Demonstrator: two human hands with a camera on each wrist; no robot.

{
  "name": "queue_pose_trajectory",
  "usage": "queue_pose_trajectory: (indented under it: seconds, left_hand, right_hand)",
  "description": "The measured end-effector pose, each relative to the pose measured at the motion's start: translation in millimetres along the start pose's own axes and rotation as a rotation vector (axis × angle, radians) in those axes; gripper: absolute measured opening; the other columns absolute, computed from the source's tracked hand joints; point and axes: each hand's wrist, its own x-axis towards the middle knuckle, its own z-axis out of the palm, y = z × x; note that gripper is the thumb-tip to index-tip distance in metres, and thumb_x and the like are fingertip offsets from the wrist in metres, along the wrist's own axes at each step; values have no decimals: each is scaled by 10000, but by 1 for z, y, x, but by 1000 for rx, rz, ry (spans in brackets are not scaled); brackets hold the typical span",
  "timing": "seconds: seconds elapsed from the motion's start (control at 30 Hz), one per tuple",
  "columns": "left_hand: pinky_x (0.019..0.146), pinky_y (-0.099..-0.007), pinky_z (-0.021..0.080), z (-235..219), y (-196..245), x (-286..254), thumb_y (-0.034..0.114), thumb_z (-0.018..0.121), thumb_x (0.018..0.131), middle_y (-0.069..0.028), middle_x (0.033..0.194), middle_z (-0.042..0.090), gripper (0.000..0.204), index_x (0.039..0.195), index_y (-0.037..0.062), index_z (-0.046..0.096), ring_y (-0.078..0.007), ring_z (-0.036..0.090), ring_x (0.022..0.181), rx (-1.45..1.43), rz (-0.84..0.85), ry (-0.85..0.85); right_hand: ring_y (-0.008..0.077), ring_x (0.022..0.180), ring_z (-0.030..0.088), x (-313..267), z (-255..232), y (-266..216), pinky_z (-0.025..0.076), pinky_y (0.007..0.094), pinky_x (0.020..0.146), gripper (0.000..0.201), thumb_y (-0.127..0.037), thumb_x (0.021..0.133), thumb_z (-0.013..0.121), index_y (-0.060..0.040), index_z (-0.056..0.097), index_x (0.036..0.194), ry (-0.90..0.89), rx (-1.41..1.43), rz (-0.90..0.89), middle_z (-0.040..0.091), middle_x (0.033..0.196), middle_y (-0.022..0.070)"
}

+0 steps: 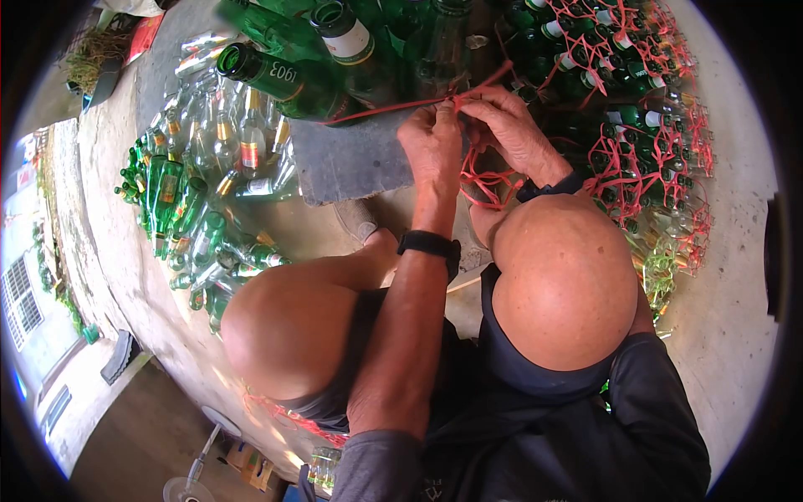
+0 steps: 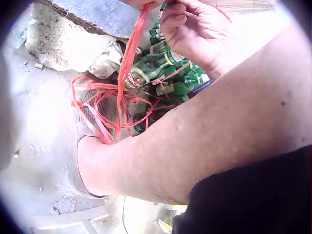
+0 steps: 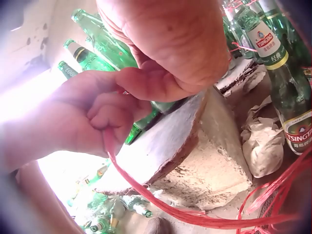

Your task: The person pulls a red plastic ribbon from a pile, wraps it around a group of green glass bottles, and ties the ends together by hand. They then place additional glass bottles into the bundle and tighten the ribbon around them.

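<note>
My left hand pinches a strand of red plastic twine with curled fingers, close to a cluster of green glass bottles. Right beside it, my right hand pinches the twine too, its fingertips meeting the left hand's. The strand runs along the bottles' near side. In the right wrist view a tail of twine hangs from the left fist. Loose loops of twine lie over a shoe in the left wrist view. The fingers hide the spot where the strands meet.
The bottles rest on a grey slab with a rough side. Loose bottles are heaped on the floor at left. Bottles netted in red twine stand at right. Crumpled paper lies beside the slab. My knees flank my forearms.
</note>
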Motion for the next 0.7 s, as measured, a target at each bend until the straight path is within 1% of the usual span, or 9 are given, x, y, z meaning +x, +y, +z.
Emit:
queue_pose_trajectory:
  seconds: [0.07, 0.1, 0.17, 0.2, 0.27, 0.4, 0.5, 0.57, 0.7]
  left_hand:
    - [553, -339, 484, 4, 4, -3, 189, 622, 955, -110, 696, 673, 291, 838, -71, 678, -173, 625, 597, 120, 147, 43]
    - [553, -339, 484, 4, 3, -2, 189, 622, 955, -110, 696, 673, 291, 838, -71, 678, -173, 625, 597, 120, 147, 43]
    - [633, -393, 534, 2, 1, 1, 198, 632, 929, -206, 719, 699, 302, 891, -95, 690, -277, 705, 648, 427, 258, 74]
    - [633, -393, 534, 2, -1, 2, 198, 632, 929, -206, 719, 699, 302, 891, -95, 690, -277, 705, 648, 427, 257, 73]
    - [680, -416, 549, 3, -6, 5, 196, 638, 899, -255, 730, 687, 293, 892, -91, 694, -343, 722, 683, 499, 327, 120]
    - [682, -422, 550, 1, 4, 2, 188, 628, 883, -250, 700, 681, 280, 849, -81, 701, -350, 725, 695, 461, 250, 73]
    - [658, -423, 537, 0, 0, 6, 166, 606, 876, -246, 674, 667, 271, 813, -80, 699, -314, 704, 647, 467, 233, 48]
    - [592, -399, 503, 0, -6, 10, 151, 608, 866, -181, 608, 643, 264, 792, -88, 690, -227, 626, 567, 372, 189, 21]
    - [533, -359, 449, -3, -3, 7, 149, 619, 863, -99, 592, 615, 268, 760, -90, 683, -149, 531, 550, 192, 70, -49]
  right_hand:
    - [87, 718, 588, 0, 0, -1, 482, 248, 652, 192, -211, 961, 645, -33, 714, 982, -23, -1, -18, 660, 829, 7]
    - [86, 704, 586, 1, 0, -1, 479, 246, 636, 189, -213, 961, 645, -35, 710, 963, -2, -6, -5, 652, 811, 3]
    - [85, 690, 584, 1, 2, 0, 476, 245, 621, 189, -215, 960, 646, -37, 707, 944, 18, -11, 8, 643, 794, 0]
    - [87, 683, 586, 2, 2, 0, 475, 245, 609, 191, -217, 959, 646, -36, 706, 945, 37, -17, -4, 645, 789, 2]
    - [89, 675, 588, 2, 2, 0, 474, 246, 597, 193, -219, 959, 646, -36, 704, 946, 56, -23, -15, 646, 785, 4]
    - [92, 703, 604, -2, 3, -5, 500, 255, 622, 175, -190, 955, 643, -25, 701, 965, 38, -106, -76, 660, 797, 13]
    - [83, 726, 611, 0, -1, -2, 518, 259, 642, 155, -160, 955, 638, -23, 700, 992, 59, -239, -154, 670, 813, 11]
    - [77, 735, 613, 2, -5, 4, 526, 262, 647, 147, -146, 956, 634, -24, 700, 1007, 85, -334, -216, 676, 824, 8]
    - [63, 751, 616, 1, -4, 4, 530, 258, 661, 151, -143, 959, 635, -20, 697, 1021, 80, -282, -188, 694, 865, 5]
